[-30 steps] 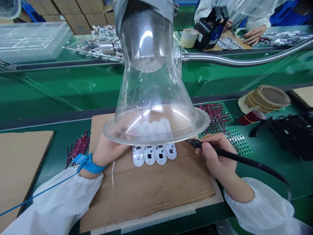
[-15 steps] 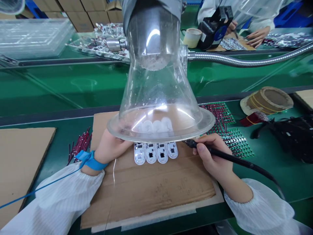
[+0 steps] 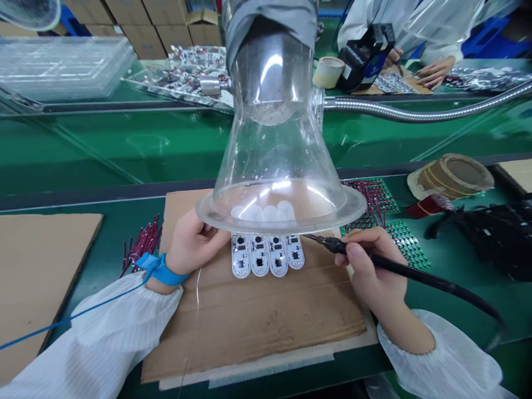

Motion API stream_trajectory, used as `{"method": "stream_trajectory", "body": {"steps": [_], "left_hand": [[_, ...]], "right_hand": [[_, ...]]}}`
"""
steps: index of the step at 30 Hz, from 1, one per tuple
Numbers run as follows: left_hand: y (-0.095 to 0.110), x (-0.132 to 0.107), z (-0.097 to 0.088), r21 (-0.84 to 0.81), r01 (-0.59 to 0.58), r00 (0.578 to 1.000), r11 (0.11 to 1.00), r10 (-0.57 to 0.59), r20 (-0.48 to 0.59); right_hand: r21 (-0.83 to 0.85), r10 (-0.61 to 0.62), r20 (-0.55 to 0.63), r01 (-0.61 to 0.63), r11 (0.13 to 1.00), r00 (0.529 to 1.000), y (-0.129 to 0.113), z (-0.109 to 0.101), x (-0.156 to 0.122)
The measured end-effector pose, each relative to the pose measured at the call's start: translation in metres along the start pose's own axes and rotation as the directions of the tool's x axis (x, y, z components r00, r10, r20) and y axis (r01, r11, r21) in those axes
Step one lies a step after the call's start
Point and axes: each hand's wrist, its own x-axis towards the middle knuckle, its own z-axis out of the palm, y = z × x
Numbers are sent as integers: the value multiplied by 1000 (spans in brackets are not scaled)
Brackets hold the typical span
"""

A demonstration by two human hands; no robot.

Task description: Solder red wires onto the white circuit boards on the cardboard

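Note:
My right hand (image 3: 376,266) is closed around the black handle of a soldering iron (image 3: 332,244). The iron's thin tip points left, close to the right end of a row of several white circuit boards (image 3: 260,256). The boards lie side by side on brown cardboard (image 3: 266,316). To their left, my left hand (image 3: 195,241), with a blue band at the wrist, is closed on a thin silvery solder wire (image 3: 198,288) that trails down below it. Its fingertips are partly hidden by the rim of a clear hood (image 3: 280,227), which also covers the boards' upper ends.
Dark red wires (image 3: 143,241) lie at left. Green boards with red wires (image 3: 369,202) and a cardboard roll (image 3: 453,174) sit at right. A flexible metal hose (image 3: 394,113) crosses at upper right. Across the bench, another person's hands (image 3: 434,72) work over small boards.
My right hand has drawn the soldering iron slightly right, so more of its tip shows below the hood. The view has shifted slightly. My left hand keeps its place beside the boards.

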Motion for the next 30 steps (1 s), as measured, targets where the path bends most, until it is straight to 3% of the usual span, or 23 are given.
{"method": "stream_trajectory", "body": {"steps": [3, 10, 24, 30], "left_hand": [[-2, 0, 0, -22, -31, 999, 999, 31, -9], [-2, 1, 1, -3, -80, 997, 997, 80, 8], [-2, 0, 1, 53, -147, 987, 988, 143, 71], [-1, -1, 2, 25, -95, 995, 995, 95, 2]], "right_hand": [[58, 4, -63, 0, 998, 998, -4, 7, -2], [-95, 24, 59, -18, 995, 998, 5, 10, -10], [-202, 63, 126, -36, 979, 990, 8, 7, -13], [-84, 28, 69, -22, 996, 997, 7, 9, -12]]}}
